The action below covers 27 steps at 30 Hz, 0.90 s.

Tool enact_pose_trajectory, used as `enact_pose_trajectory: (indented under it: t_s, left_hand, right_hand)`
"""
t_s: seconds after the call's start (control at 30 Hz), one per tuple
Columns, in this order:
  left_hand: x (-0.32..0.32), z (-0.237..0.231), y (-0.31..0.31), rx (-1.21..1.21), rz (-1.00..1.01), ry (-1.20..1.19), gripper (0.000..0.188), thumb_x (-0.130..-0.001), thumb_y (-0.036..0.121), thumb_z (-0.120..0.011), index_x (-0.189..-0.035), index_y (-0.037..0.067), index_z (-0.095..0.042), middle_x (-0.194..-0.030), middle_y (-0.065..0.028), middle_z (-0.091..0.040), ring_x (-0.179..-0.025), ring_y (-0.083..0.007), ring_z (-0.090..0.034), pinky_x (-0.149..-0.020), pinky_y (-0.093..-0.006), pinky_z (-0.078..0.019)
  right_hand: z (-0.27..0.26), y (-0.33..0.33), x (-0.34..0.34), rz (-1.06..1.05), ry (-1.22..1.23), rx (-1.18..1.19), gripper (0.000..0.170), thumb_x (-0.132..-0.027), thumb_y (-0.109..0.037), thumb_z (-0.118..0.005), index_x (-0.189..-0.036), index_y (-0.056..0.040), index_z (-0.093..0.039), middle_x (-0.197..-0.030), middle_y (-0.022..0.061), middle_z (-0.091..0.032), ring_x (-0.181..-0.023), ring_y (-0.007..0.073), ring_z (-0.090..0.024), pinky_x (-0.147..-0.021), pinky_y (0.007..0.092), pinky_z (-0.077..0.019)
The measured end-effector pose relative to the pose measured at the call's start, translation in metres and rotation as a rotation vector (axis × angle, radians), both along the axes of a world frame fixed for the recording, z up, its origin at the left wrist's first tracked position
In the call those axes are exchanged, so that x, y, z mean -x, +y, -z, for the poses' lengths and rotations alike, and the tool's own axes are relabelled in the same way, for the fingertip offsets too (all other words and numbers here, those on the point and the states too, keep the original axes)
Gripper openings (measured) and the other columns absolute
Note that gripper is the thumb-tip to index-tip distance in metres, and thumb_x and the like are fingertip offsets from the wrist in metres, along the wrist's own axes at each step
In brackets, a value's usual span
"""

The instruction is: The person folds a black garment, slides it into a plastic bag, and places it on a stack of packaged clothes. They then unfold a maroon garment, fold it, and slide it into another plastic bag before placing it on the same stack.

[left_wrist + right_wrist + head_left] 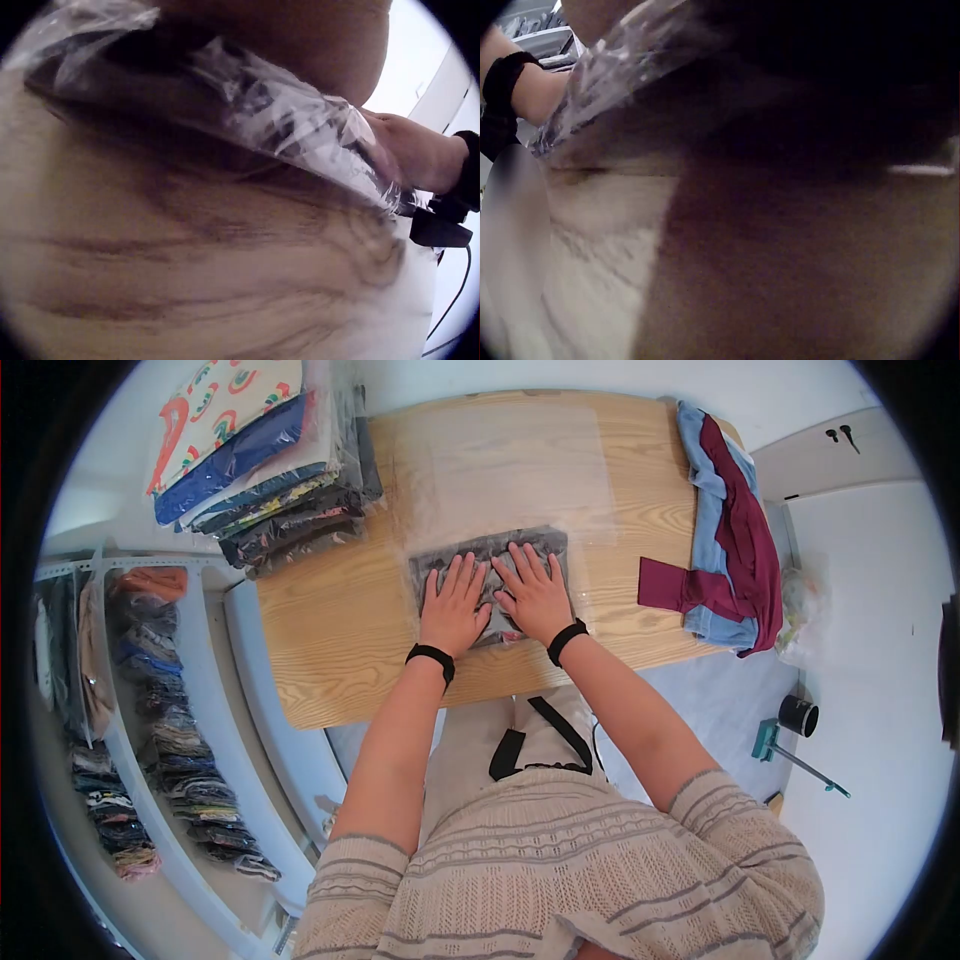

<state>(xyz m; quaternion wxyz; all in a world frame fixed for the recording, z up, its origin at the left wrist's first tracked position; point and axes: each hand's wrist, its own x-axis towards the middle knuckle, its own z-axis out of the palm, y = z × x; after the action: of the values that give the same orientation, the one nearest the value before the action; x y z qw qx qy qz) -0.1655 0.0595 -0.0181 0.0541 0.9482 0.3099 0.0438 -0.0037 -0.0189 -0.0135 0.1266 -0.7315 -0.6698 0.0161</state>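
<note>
A dark folded garment in clear plastic (480,547) lies flat on the wooden table in front of the person. The left hand (455,607) rests palm down on its left part, fingers straight and spread. On its right part lies the right hand (534,596), also flat with fingers spread. Crinkled clear plastic (292,127) shows along the package's near edge in the left wrist view, with the other hand (420,154) beyond it. The right wrist view shows the same shiny plastic (615,75), much of the frame being dark.
Clear plastic sheets (500,460) lie behind the package on the table (330,660). A tall stack of bagged clothes (270,480) stands at the back left. Blue and maroon garments (735,540) lie at the right edge. Shelves with packed clothes (200,760) are at the left.
</note>
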Motion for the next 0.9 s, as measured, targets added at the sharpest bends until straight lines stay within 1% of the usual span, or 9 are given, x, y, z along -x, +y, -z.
enact_pose_trajectory:
  t_s: [0.17,0.23,0.5,0.6,0.67,0.73,0.8,0.87,0.9]
  left_hand:
    - [-0.002,0.000,0.002,0.026,-0.010,0.048,0.067,-0.086,0.040,-0.052,-0.143,0.014,-0.031,-0.151,-0.0069,-0.024,-0.139,-0.0215,-0.021,-0.110,-0.0496,-0.0186]
    - [-0.001,0.000,0.002,0.071,0.000,0.024,0.065,-0.088,0.038,-0.050,-0.143,0.012,-0.029,-0.151,-0.0086,-0.023,-0.139,-0.0236,-0.021,-0.110,-0.0506,-0.0177]
    - [-0.003,0.004,0.007,0.141,-0.008,0.025,0.065,-0.087,0.036,-0.052,-0.143,0.013,-0.029,-0.151,-0.0088,-0.024,-0.139,-0.0239,-0.021,-0.110,-0.0510,-0.0173]
    - [-0.002,0.004,0.007,0.142,-0.009,0.015,0.064,-0.086,0.037,-0.053,-0.142,0.013,-0.032,-0.150,-0.0083,-0.025,-0.139,-0.0235,-0.022,-0.110,-0.0507,-0.0184]
    - [-0.001,0.004,0.008,0.132,-0.012,0.005,0.064,-0.085,0.037,-0.055,-0.141,0.013,-0.034,-0.150,-0.0077,-0.026,-0.138,-0.0231,-0.023,-0.110,-0.0503,-0.0194]
    - [0.000,0.002,0.014,0.275,0.000,-0.005,0.065,-0.085,0.037,-0.056,-0.141,0.012,-0.033,-0.150,-0.0086,-0.026,-0.139,-0.0239,-0.022,-0.110,-0.0500,-0.0180]
    - [0.003,-0.005,0.019,0.276,0.014,-0.016,0.067,-0.084,0.038,-0.058,-0.141,0.013,-0.034,-0.150,-0.0088,-0.026,-0.139,-0.0245,-0.022,-0.110,-0.0496,-0.0180]
    - [0.000,-0.016,0.024,0.268,0.026,-0.032,0.068,-0.082,0.039,-0.059,-0.140,0.013,-0.035,-0.150,-0.0090,-0.026,-0.139,-0.0250,-0.022,-0.111,-0.0493,-0.0181]
    - [0.000,-0.021,0.025,0.195,0.044,0.013,0.069,-0.081,0.042,-0.061,-0.139,0.015,-0.037,-0.149,-0.0089,-0.027,-0.138,-0.0253,-0.023,-0.110,-0.0499,-0.0188]
  right_hand:
    - [0.003,0.003,-0.001,0.006,0.025,0.042,0.051,-0.090,-0.040,-0.050,-0.136,-0.0208,-0.042,-0.146,0.0085,-0.034,-0.136,0.0267,-0.028,-0.107,0.0540,-0.0208]
    - [0.004,0.003,-0.001,0.006,0.034,0.050,0.051,-0.090,-0.040,-0.049,-0.136,-0.0209,-0.042,-0.146,0.0083,-0.033,-0.136,0.0269,-0.027,-0.108,0.0541,-0.0205]
    - [0.009,0.006,-0.003,0.013,0.071,0.092,0.050,-0.090,-0.041,-0.049,-0.136,-0.0214,-0.043,-0.147,0.0077,-0.032,-0.137,0.0271,-0.026,-0.108,0.0542,-0.0193]
    - [0.009,0.006,-0.003,0.018,0.055,0.122,0.050,-0.092,-0.042,-0.045,-0.137,-0.0229,-0.042,-0.148,0.0063,-0.030,-0.138,0.0250,-0.023,-0.109,0.0527,-0.0167]
    - [0.010,0.006,-0.004,0.007,0.055,0.099,0.053,-0.088,-0.044,-0.051,-0.136,-0.0223,-0.044,-0.148,0.0069,-0.031,-0.138,0.0258,-0.024,-0.109,0.0530,-0.0174]
    - [0.002,0.009,-0.010,-0.012,0.101,0.132,0.056,-0.086,-0.045,-0.055,-0.136,-0.0222,-0.044,-0.147,0.0076,-0.031,-0.137,0.0267,-0.025,-0.109,0.0532,-0.0182]
    - [-0.008,0.009,-0.015,-0.028,0.150,0.170,0.059,-0.083,-0.047,-0.058,-0.135,-0.0221,-0.045,-0.147,0.0082,-0.031,-0.137,0.0276,-0.026,-0.109,0.0534,-0.0190]
    - [-0.021,0.015,-0.022,-0.125,0.042,0.226,0.064,-0.078,-0.049,-0.063,-0.134,-0.0239,-0.046,-0.147,0.0100,-0.032,-0.136,0.0295,-0.027,-0.108,0.0548,-0.0202]
    - [-0.021,0.017,-0.024,-0.127,0.037,0.219,0.064,-0.078,-0.049,-0.063,-0.134,-0.0239,-0.046,-0.147,0.0100,-0.032,-0.136,0.0295,-0.027,-0.108,0.0548,-0.0202]
